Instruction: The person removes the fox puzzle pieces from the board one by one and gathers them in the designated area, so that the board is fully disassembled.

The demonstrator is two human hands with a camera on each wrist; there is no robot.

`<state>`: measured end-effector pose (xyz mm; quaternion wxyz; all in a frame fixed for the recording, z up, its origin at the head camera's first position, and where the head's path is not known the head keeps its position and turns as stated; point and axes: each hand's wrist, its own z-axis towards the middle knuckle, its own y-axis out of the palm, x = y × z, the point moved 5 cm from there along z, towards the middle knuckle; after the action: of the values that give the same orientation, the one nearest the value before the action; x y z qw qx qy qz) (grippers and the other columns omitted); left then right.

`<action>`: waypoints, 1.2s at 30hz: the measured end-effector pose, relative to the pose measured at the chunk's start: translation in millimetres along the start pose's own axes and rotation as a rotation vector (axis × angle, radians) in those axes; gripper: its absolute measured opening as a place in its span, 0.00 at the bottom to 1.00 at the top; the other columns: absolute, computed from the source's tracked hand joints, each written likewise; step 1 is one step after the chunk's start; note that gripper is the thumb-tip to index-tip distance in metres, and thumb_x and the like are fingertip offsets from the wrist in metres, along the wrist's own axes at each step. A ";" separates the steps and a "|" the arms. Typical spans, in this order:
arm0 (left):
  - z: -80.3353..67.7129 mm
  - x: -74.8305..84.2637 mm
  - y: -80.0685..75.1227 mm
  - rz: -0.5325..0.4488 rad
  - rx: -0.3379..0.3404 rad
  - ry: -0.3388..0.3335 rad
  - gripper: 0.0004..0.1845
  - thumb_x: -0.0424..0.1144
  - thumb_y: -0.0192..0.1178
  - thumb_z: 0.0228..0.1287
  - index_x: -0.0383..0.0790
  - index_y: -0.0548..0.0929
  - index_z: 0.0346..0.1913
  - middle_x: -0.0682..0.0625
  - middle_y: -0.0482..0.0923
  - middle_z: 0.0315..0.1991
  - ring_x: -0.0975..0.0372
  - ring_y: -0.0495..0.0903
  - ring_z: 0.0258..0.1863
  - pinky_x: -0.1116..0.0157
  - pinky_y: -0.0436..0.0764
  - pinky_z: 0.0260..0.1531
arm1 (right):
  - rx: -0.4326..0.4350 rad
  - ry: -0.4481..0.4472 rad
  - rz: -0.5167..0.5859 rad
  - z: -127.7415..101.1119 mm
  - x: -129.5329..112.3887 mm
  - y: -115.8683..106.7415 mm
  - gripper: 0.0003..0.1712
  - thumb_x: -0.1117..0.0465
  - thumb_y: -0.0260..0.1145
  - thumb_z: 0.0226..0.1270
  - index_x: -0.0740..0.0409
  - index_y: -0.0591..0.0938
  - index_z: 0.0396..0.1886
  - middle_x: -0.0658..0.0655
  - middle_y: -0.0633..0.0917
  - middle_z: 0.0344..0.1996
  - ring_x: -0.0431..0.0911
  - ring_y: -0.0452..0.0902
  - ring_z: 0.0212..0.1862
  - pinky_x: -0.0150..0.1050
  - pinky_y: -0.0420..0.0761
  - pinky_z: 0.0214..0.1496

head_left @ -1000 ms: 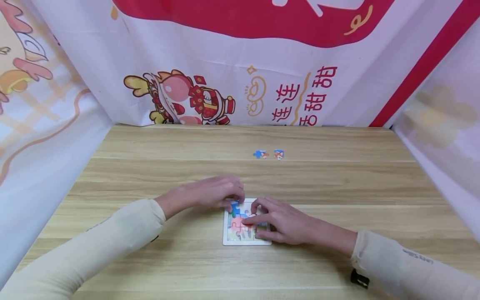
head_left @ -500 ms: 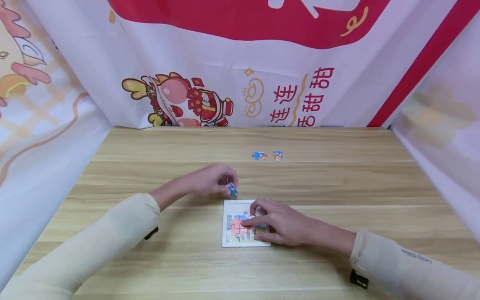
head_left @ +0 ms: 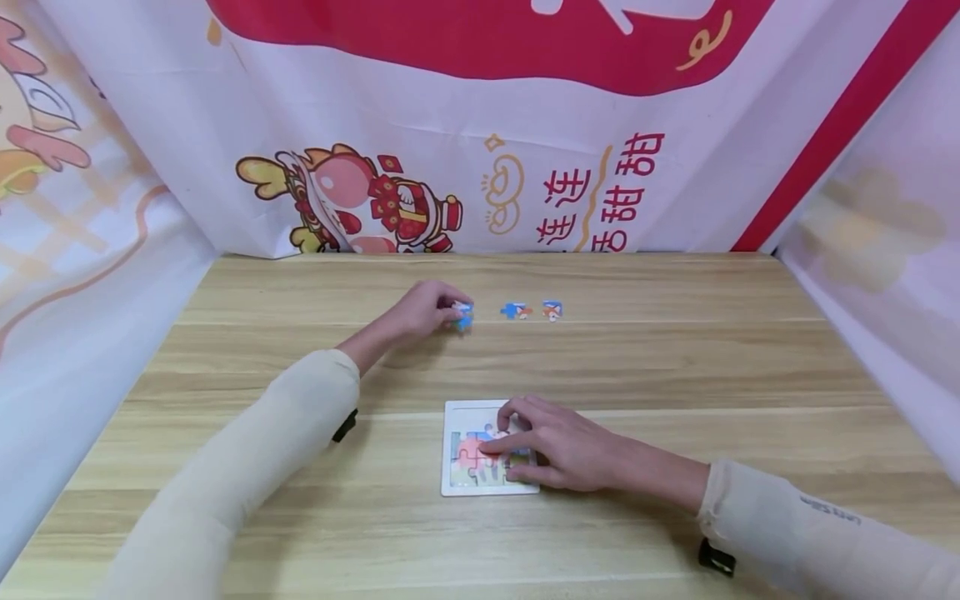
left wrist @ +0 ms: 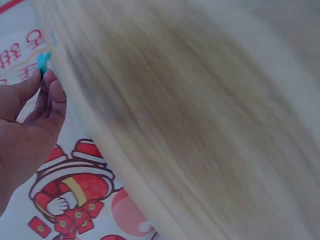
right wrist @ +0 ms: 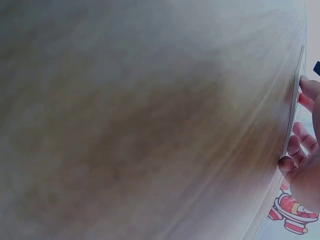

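Head view: our left hand [head_left: 429,312] pinches blue jigsaw piece [head_left: 463,320], far; spread right hand [head_left: 553,446] prob steadying white rectangular tray [head_left: 472,420], near.

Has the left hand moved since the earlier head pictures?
Yes: the left hand has moved away from the white puzzle tray, toward the far edge of the table.

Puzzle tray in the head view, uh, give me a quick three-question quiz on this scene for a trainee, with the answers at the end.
1. How many loose pieces lie on the wooden table beyond the tray, held by no hand?
2. True or false: the left hand pinches a blue puzzle piece.
3. Which of these does the right hand touch? A: the loose pieces; B: the puzzle tray; C: the left hand.

Key: 1, two; 2, true; 3, B.
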<state>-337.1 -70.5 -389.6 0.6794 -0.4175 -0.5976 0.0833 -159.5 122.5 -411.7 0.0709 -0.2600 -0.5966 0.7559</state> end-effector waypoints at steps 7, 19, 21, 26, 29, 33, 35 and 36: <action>26.2 -10.0 1.6 0.050 0.104 -0.027 0.04 0.29 0.64 0.72 0.29 0.84 0.43 0.43 0.79 0.36 0.57 0.77 0.34 0.66 0.77 0.35 | -0.003 0.003 0.003 -0.2 0.9 0.1 0.23 0.47 0.66 0.75 0.42 0.83 0.67 0.52 0.77 0.57 0.39 0.68 0.47 0.40 0.76 0.55; 43.1 -7.9 4.1 0.227 0.078 -0.042 0.07 0.31 0.64 0.72 0.30 0.88 0.45 0.41 0.83 0.42 0.53 0.76 0.44 0.55 0.78 0.52 | 0.004 -0.026 -0.019 0.2 1.2 0.4 0.23 0.47 0.66 0.76 0.43 0.84 0.66 0.52 0.76 0.56 0.40 0.68 0.46 0.38 0.75 0.51; 44.5 -8.3 4.3 0.260 0.075 -0.037 0.06 0.32 0.65 0.72 0.31 0.88 0.41 0.41 0.81 0.41 0.53 0.75 0.45 0.55 0.76 0.54 | 0.001 -0.025 -0.019 0.2 1.3 0.4 0.23 0.47 0.66 0.76 0.43 0.84 0.66 0.51 0.76 0.56 0.40 0.68 0.47 0.37 0.75 0.51; 44.6 -8.9 3.5 0.319 0.082 -0.040 0.07 0.35 0.67 0.71 0.35 0.85 0.35 0.43 0.78 0.40 0.53 0.72 0.46 0.54 0.74 0.54 | -0.013 -0.020 -0.017 1.7 0.1 -1.3 0.23 0.47 0.67 0.75 0.43 0.84 0.66 0.51 0.76 0.56 0.40 0.68 0.47 0.37 0.75 0.51; 43.1 -7.3 1.6 0.312 0.104 -0.036 0.05 0.36 0.68 0.70 0.36 0.85 0.41 0.43 0.78 0.42 0.53 0.74 0.45 0.55 0.76 0.51 | -0.018 -0.021 -0.020 2.5 -0.5 -2.7 0.23 0.47 0.67 0.75 0.43 0.84 0.66 0.51 0.77 0.55 0.40 0.68 0.46 0.36 0.75 0.50; 35.0 3.0 -1.5 0.291 0.114 0.031 0.08 0.34 0.69 0.69 0.35 0.86 0.47 0.44 0.80 0.42 0.54 0.76 0.44 0.57 0.78 0.48 | -0.038 -0.006 -0.009 3.4 -0.3 -4.0 0.23 0.48 0.68 0.74 0.42 0.84 0.66 0.51 0.77 0.55 0.41 0.69 0.48 0.37 0.75 0.52; 25.9 12.4 -1.5 0.294 0.099 0.111 0.06 0.32 0.69 0.68 0.34 0.87 0.45 0.44 0.81 0.39 0.54 0.77 0.42 0.57 0.79 0.47 | -0.054 0.021 0.026 3.4 0.3 -5.0 0.23 0.48 0.69 0.73 0.42 0.84 0.66 0.51 0.77 0.55 0.41 0.70 0.49 0.37 0.76 0.53; 20.3 17.1 -0.8 0.295 0.087 0.155 0.06 0.31 0.69 0.67 0.33 0.88 0.44 0.45 0.81 0.38 0.54 0.77 0.41 0.58 0.79 0.45 | -0.062 0.042 0.047 2.9 0.8 -5.8 0.24 0.48 0.70 0.73 0.42 0.84 0.66 0.50 0.77 0.55 0.41 0.70 0.49 0.37 0.76 0.53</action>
<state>-350.7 -51.0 -377.6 0.7214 -0.4759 -0.4715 0.1755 -162.7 122.0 -406.1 0.0576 -0.2917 -0.6119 0.7329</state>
